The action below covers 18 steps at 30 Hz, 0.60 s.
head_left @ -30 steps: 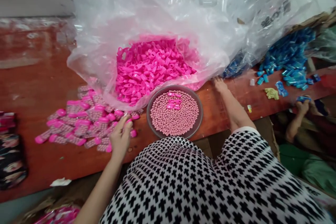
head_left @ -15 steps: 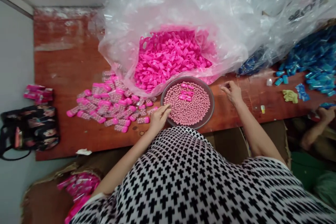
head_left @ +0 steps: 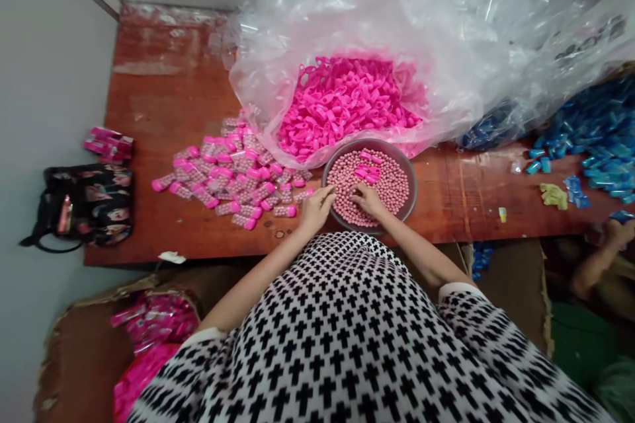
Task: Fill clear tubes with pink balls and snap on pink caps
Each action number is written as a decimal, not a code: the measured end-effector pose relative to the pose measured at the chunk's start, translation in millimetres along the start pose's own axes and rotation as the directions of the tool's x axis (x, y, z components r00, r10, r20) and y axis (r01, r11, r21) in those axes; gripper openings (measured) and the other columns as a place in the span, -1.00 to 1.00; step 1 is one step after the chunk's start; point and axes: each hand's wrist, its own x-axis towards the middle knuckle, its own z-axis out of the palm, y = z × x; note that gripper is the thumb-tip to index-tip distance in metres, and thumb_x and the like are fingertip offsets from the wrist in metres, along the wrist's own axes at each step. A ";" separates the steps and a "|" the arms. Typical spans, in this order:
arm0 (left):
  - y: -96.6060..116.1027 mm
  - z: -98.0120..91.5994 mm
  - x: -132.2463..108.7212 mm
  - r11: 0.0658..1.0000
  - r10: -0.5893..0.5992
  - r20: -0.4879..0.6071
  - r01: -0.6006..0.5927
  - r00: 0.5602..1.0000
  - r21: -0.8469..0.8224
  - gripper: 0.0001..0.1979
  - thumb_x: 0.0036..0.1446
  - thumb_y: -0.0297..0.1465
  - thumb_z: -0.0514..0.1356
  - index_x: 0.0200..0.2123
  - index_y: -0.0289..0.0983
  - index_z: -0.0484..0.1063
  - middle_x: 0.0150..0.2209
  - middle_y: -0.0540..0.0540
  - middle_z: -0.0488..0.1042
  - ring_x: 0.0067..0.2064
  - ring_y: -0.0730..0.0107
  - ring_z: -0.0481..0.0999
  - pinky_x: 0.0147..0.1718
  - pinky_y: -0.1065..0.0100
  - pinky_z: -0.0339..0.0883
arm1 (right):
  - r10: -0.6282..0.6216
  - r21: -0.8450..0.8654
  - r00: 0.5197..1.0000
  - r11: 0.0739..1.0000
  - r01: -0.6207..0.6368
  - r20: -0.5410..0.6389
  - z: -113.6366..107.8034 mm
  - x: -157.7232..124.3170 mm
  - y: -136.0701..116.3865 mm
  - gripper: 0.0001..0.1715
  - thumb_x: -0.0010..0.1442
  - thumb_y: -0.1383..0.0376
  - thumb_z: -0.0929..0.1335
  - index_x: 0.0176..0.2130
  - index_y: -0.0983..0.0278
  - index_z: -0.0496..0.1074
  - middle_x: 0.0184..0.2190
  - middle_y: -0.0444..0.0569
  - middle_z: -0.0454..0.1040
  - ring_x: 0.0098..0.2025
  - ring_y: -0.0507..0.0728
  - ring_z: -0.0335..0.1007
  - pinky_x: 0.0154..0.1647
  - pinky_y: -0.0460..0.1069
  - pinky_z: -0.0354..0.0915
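Observation:
A round grey bowl full of small pink beads stands at the table's front edge. Several bright pink plastic pieces lie on the beads. My left hand is at the bowl's left rim, its fingers pinched together; what they hold is too small to make out. Over the beads is my right hand, fingers curled down and closed, their tips partly hidden. To the left lies a heap of clear little bottles with pink caps, filled with beads.
Behind the bowl a big clear plastic bag lies open, full of pink plastic pieces. Blue pieces are piled at right, near another person's hand. A black flowered bag sits at the left edge. Below is a carton with pink packets.
My right hand has moved left from the table beside the bowl to over the beads. My left hand stays by the left rim. The whole view has shifted, with things appearing farther right.

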 end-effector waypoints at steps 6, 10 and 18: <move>4.9 21.4 10.1 0.997 -0.058 0.157 0.064 0.986 -0.034 -0.63 0.09 -0.41 0.19 0.00 -0.28 0.41 -0.03 -0.15 0.50 -0.04 0.23 0.49 0.00 0.19 0.33 | 0.059 0.742 0.996 0.670 0.011 -0.067 -10.2 -19.3 -13.6 -0.65 -0.17 0.23 0.48 -0.35 0.24 0.34 -0.41 -0.21 0.42 -0.33 0.02 0.35 -0.14 0.00 0.31; 8.3 25.9 14.0 0.982 -0.054 0.192 0.087 0.980 -0.169 -0.69 0.13 -0.38 0.13 -0.05 -0.29 0.46 -0.07 -0.12 0.52 -0.05 0.24 0.50 0.01 0.20 0.32 | 0.034 0.773 0.998 0.634 0.022 -0.056 -20.2 -25.6 -26.1 -0.63 -0.18 0.24 0.50 -0.34 0.23 0.37 -0.37 -0.18 0.43 -0.30 0.04 0.37 -0.13 0.02 0.33; 0.9 32.7 17.8 0.929 -0.064 0.284 0.162 0.957 -0.334 -0.60 0.08 -0.37 0.17 0.00 -0.34 0.43 -0.02 -0.15 0.49 0.00 0.19 0.48 0.04 0.15 0.31 | -0.099 0.575 0.995 0.813 0.086 -0.008 -45.2 -26.0 -25.2 -0.56 -0.06 0.20 0.46 -0.14 0.20 0.41 -0.26 -0.07 0.47 -0.20 0.13 0.40 -0.07 0.08 0.30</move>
